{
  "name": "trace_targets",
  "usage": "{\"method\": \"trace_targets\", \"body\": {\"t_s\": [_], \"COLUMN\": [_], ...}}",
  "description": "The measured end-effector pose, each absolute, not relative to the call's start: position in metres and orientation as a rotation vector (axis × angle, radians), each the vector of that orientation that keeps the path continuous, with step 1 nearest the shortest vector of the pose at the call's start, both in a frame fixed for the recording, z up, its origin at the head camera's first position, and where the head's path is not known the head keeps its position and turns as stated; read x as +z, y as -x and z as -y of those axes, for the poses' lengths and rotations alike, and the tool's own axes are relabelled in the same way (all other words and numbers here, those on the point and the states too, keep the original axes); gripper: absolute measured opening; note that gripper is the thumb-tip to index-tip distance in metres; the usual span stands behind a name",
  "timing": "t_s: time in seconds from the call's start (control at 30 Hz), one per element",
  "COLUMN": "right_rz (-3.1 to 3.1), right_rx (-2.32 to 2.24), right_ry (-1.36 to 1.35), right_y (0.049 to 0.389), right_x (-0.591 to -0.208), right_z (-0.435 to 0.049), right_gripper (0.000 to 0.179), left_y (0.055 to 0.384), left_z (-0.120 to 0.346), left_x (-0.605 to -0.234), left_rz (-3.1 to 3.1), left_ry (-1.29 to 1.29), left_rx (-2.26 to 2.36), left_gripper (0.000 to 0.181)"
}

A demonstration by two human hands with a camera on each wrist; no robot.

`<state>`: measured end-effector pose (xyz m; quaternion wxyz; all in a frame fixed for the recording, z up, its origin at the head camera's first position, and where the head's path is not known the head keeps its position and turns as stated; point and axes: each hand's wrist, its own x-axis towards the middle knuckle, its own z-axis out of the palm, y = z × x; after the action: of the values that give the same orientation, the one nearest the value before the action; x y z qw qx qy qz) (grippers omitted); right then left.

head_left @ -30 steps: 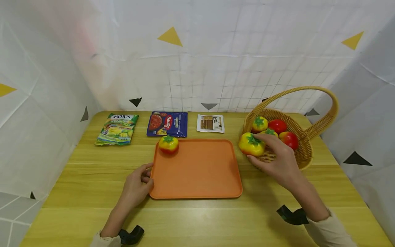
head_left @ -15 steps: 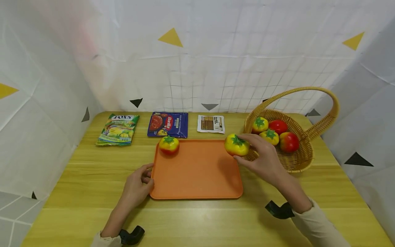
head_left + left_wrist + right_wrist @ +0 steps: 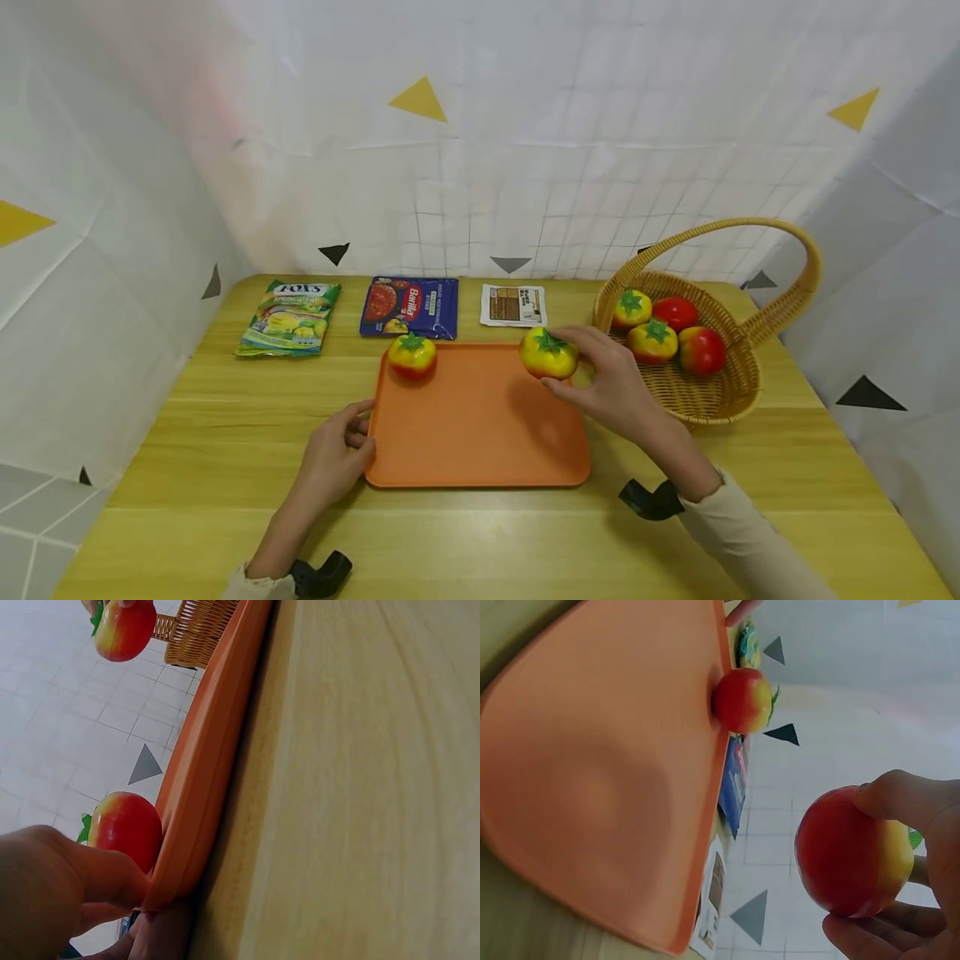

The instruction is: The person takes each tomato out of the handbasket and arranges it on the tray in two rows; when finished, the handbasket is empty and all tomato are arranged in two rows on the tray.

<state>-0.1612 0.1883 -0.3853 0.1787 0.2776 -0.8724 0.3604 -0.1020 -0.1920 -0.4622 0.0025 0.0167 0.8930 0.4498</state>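
Observation:
My right hand (image 3: 607, 375) pinches a yellow-and-red toy tomato (image 3: 548, 354) with a green leafy top. In the right wrist view this tomato (image 3: 847, 851) hangs above the orange tray (image 3: 592, 772), fingers and thumb around its sides. My left hand (image 3: 333, 450) holds the left rim of the tray (image 3: 480, 433); in the left wrist view, fingers (image 3: 105, 877) lie at the tray's edge (image 3: 202, 802). A second toy tomato (image 3: 412, 357) sits in the tray's far left corner.
A wicker basket (image 3: 705, 408) with a tall handle stands right of the tray, holding several yellow-and-red or red toy fruits (image 3: 702, 350). Behind the tray lie a green Fox's bag (image 3: 291, 318), a blue Barilla pouch (image 3: 409, 307) and a small white packet (image 3: 513, 306).
My right hand has carried the toy tomato leftward from beside the basket to over the tray's far right part. The left hand stays at the tray's left rim.

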Motion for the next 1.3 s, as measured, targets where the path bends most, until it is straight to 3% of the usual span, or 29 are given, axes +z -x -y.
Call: {"method": "trace_targets", "body": {"t_s": [1.3], "right_rz": [2.644], "right_rx": [1.166], "right_ry": [-0.856], "right_y": [0.208], "right_x": [-0.426], "right_z": [-0.120], "right_gripper": [0.057], "left_y": [0.102], "left_z": [0.192], "left_x": [-0.465], "left_rz": [-2.813], "left_ry": [-0.039], "left_rx": [1.402], "left_gripper": [0.055]}}
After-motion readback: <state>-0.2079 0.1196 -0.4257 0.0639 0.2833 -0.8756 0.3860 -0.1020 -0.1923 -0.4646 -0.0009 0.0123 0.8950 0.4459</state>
